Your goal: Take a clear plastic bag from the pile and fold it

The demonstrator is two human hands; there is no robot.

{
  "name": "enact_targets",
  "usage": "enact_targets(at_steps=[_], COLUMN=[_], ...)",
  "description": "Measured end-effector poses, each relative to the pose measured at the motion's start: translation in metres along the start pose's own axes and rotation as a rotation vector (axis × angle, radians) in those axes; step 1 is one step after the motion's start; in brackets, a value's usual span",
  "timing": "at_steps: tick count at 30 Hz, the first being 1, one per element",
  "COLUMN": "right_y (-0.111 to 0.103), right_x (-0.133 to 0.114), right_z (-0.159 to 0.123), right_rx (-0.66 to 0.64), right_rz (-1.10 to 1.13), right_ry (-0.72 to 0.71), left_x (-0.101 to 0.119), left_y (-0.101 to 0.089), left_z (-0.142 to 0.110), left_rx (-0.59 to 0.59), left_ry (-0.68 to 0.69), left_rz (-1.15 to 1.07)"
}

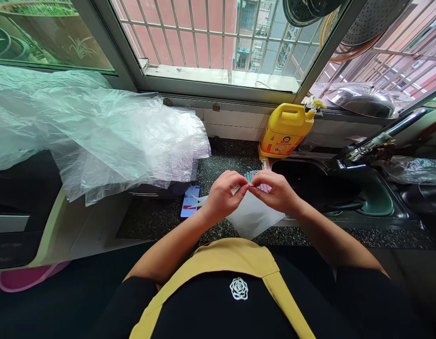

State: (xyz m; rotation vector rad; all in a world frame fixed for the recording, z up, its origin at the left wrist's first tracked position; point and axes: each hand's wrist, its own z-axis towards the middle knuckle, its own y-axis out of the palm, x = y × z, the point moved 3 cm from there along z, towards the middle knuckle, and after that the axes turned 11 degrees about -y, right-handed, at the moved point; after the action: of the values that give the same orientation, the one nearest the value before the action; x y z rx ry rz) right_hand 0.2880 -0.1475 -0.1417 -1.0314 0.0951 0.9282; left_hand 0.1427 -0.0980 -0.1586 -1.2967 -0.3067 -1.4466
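Our left hand [223, 195] and right hand [276, 190] meet fingertip to fingertip over the speckled countertop [157, 219], both pinched narrow on the top edge of a small clear plastic bag [251, 216] that hangs below them in front of the sink [331, 190]. We judge the mouth is being worked apart: we should rub the two layers between thumb and forefinger, keep the bag hanging free, and pull gently. A phone [190, 201] lies just left; a yellow detergent jug [286, 131] stands behind.
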Motion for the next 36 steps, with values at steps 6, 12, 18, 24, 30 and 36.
enact_targets(at_steps=[6,12,18,24,30,36], right_y=[0.000,-0.024,-0.054,-0.067,-0.070,-0.081], right_x=[-0.002,-0.001,0.009,0.013,0.021,0.026], right_z=[0.002,-0.008,-0.037,-0.055,-0.068,-0.075], right_rx=[0.058,0.165,0.356,0.501,0.596,0.486], right_rz=[0.031,0.043,0.097,0.118,0.097,0.031], right_ry=[-0.018,0.023,0.097,0.148,0.198,0.329], left_x=[-0.001,-0.032,-0.069,-0.078,-0.069,-0.039], left_y=[-0.004,-0.020,-0.038,-0.028,-0.024,-0.031], left_z=[0.001,-0.009,-0.024,-0.029,-0.022,-0.012], left_rx=[-0.026,-0.073,-0.095,-0.045,0.084,0.084], left_ry=[-0.019,-0.082,-0.193,-0.480,-0.601,-0.438], left_rz=[-0.064,0.091,0.085,-0.367,-0.738,-0.691])
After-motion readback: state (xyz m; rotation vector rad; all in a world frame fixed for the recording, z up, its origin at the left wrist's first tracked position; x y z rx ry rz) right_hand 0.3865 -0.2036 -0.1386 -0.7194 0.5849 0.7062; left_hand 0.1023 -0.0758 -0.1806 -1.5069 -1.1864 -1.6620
